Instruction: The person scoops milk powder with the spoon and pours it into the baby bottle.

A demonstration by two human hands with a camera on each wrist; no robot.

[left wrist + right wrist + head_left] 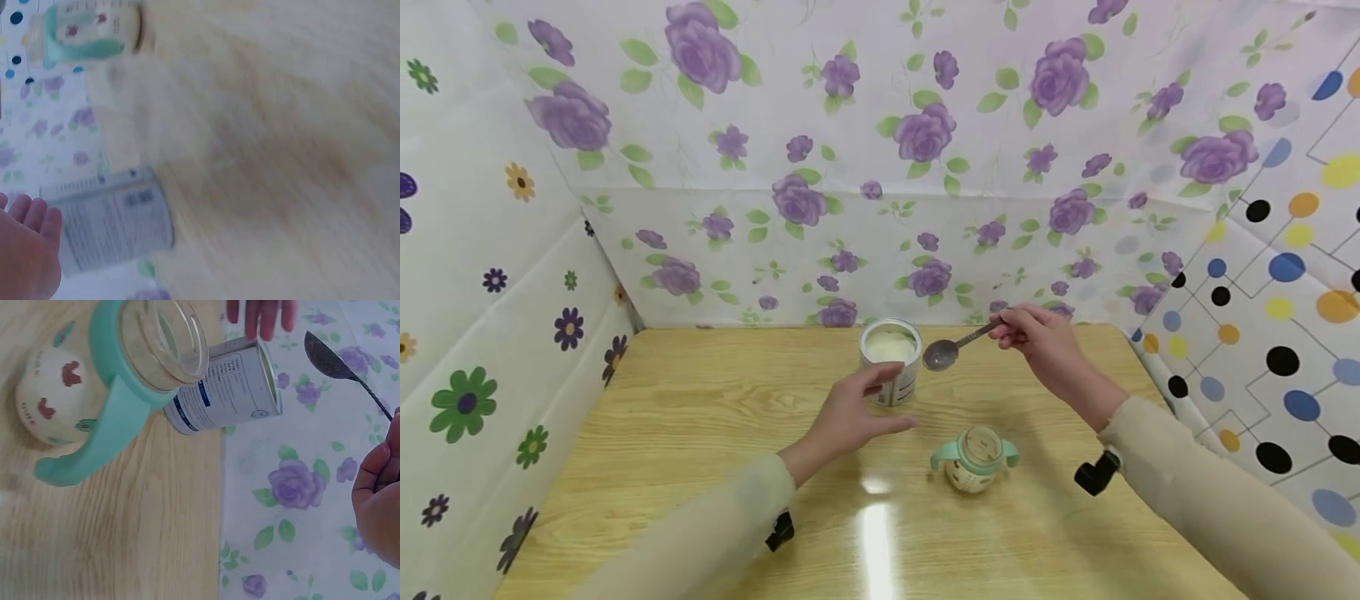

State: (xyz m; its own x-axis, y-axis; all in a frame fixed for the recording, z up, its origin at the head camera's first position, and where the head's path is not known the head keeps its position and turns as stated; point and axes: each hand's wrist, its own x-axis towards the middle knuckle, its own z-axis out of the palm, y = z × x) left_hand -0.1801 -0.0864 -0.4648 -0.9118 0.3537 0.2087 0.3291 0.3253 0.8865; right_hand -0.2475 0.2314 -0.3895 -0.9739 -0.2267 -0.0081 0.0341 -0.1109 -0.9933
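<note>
My right hand (1037,346) pinches the handle of a dark spoon (941,355), its bowl held just to the right of an open tin (904,385). Pale cream powder (889,343) shows inside the tin. My left hand (850,412) is at the near left side of the tin, thumb and fingers spread apart, holding nothing. Nearer to me stands a baby bottle (972,479) with two mint-green handles and no lid on its wide mouth. In the right wrist view, the spoon (331,357) is apart from both the tin (228,384) and the bottle (59,384).
The wooden table (700,392) runs back to a wall sheet printed with purple roses (925,133). Sheets with flowers (463,404) and coloured dots (1281,358) close off the left and right sides. A bright reflection lies on the table in front.
</note>
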